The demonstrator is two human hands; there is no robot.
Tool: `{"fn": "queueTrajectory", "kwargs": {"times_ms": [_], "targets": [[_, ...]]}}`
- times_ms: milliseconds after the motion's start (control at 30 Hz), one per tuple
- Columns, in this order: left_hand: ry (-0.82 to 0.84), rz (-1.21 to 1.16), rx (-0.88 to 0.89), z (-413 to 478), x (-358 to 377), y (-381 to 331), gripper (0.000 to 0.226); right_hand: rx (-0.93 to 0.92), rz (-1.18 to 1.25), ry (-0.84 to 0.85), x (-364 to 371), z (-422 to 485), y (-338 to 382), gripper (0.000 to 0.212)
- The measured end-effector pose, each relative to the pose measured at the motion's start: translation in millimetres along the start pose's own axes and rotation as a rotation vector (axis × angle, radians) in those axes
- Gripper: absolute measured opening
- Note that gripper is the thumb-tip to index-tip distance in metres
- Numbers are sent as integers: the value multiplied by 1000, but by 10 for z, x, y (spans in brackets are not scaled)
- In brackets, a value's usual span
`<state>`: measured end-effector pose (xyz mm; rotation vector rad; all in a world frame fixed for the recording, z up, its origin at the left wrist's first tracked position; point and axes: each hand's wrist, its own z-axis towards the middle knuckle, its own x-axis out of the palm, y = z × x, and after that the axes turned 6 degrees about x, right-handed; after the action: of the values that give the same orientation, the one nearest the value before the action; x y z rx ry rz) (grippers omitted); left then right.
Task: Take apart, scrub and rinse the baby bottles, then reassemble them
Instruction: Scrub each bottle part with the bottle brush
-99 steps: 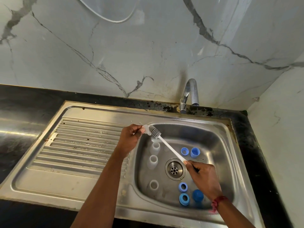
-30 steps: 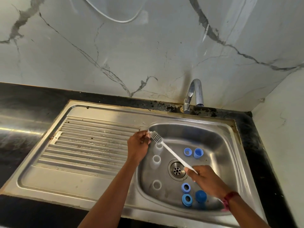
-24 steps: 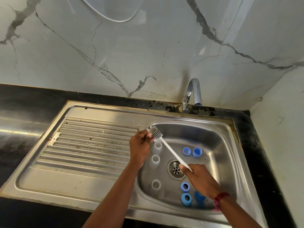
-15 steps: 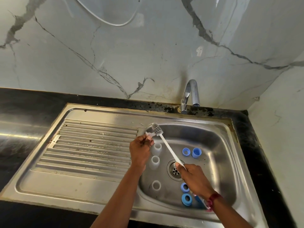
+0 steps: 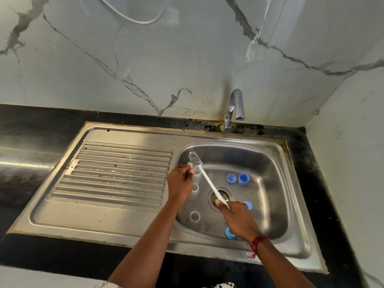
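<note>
My left hand [image 5: 180,179] pinches a small clear bottle part [image 5: 190,164], likely a teat, above the basin's left side. My right hand [image 5: 239,220] grips the white handle of a bottle brush [image 5: 207,179], whose grey bristle head [image 5: 195,159] touches that part. Three clear bottle bodies stand upright in the sink: one [image 5: 197,176] beside my left hand, one [image 5: 195,191] below it, one [image 5: 195,217] nearer me. Blue caps and rings lie around the drain: two [image 5: 231,178] [image 5: 243,179] at the back, one [image 5: 248,205] by my right hand, one [image 5: 229,233] partly under my wrist.
The steel sink [image 5: 276,183] has a drain [image 5: 221,197] at its middle and a ribbed draining board [image 5: 116,173] on the left. A chrome tap [image 5: 233,110] stands behind the basin, no water running. Black counter [image 5: 31,125] surrounds it; marble walls stand behind and on the right.
My right hand slid left and up the brush handle, over the drain. The brush head shifted slightly against the part pinched in my left hand. Bottles and blue parts stayed put.
</note>
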<state>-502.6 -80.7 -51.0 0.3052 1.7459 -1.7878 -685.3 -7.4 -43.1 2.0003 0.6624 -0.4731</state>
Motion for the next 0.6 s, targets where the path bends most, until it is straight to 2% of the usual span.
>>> {"fn": "queueTrajectory", "kwargs": {"times_ms": [100,167,267,333,433,500,600], "targets": [[98,60,38,-108,51,-26,19,59,82,15,-6,41,-44,52],[144,53,-2,-175,91,-70,20,48,61,-21,-36,48,-54,55],[175,-110,-208,-220,170,-38,16,74,152,-96,-134,42,-58,54],[182,-289,-377,-249,210,-8,9,107,241,-97,-216,48,-100,50],[173,-548,-560,-309,283,-7,10,159,268,-78,-304,79,-184,49],[205,-621,-614,-350,364,-37,8,198,271,-53,-344,103,-232,47],[268,-593,-689,-360,476,-98,13,239,257,-24,-391,133,-276,47]]}}
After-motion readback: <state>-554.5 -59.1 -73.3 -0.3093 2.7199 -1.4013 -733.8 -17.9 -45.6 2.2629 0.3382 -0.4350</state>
